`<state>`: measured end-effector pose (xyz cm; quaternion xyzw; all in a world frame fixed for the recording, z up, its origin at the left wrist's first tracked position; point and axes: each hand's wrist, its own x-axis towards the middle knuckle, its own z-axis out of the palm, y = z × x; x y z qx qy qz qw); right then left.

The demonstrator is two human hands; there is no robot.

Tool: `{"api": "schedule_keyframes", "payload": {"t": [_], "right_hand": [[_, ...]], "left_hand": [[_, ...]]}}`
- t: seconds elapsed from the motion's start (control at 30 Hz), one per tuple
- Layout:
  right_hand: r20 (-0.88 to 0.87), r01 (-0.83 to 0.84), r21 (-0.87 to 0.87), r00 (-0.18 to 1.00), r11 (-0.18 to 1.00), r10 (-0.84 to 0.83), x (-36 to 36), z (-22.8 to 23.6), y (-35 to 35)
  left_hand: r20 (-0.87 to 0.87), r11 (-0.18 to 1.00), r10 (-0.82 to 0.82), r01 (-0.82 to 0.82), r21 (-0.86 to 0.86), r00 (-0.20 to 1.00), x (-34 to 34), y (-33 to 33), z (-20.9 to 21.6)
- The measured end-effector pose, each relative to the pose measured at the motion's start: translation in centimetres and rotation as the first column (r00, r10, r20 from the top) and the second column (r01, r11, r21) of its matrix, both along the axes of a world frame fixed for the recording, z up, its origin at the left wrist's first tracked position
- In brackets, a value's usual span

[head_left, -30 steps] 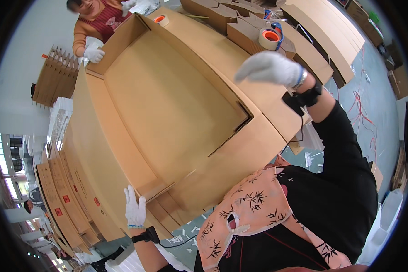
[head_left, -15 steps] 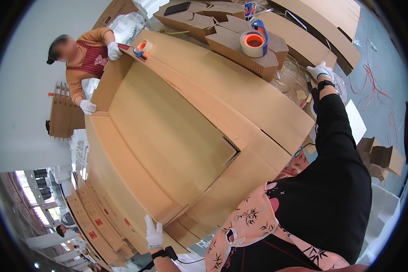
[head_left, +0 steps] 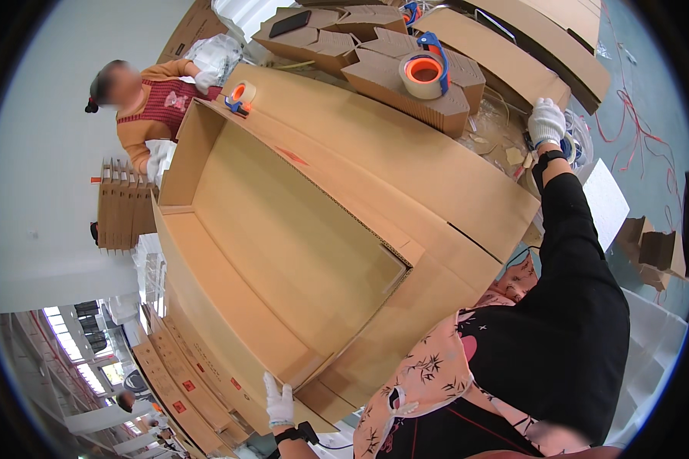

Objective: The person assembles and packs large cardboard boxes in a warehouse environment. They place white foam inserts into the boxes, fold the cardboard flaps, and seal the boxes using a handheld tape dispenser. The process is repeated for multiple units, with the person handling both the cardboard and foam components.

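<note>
A large open cardboard box lies in front of me with its flaps folded outward. My left hand, in a white glove, is at the box's near corner, fingers stretched up against the cardboard. Far to the right, my right hand, also gloved, is closed beside the end of a long cardboard piece. What its fingers hold, if anything, is hidden. Just beside it a blue and white tape roll partly shows. A tape dispenser with an orange core rests on the box's far edge.
Folded cardboard inserts at the back carry another tape dispenser and a black phone. A co-worker stands beyond the box's far left end. Stacked cartons line the left. Red strapping lies on the floor.
My right hand has gone from outstretched fingers to a closed shape near the cardboard's end. The co-worker's hands have left the box and moved back toward plastic wrapping.
</note>
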<state>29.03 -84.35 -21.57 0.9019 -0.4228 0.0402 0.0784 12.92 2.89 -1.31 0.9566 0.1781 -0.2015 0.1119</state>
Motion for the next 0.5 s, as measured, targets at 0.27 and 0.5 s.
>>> {"api": "schedule_keyframes", "payload": {"t": [0.27, 0.5], "right_hand": [[-0.003, -0.225, -0.122, 0.974, 0.967, 0.226, 0.0, 2.3, 4.8], [-0.064, -0.088, 0.017, 0.994, 0.996, 0.089, 2.2, -1.7, 1.1]], "left_hand": [[0.075, 0.998, -0.037, 0.040, -0.040, 0.996, -0.5, 0.3, -0.7], [0.092, 0.998, -0.052, 0.055, -0.038, 0.994, 0.3, -0.2, 0.0]]}}
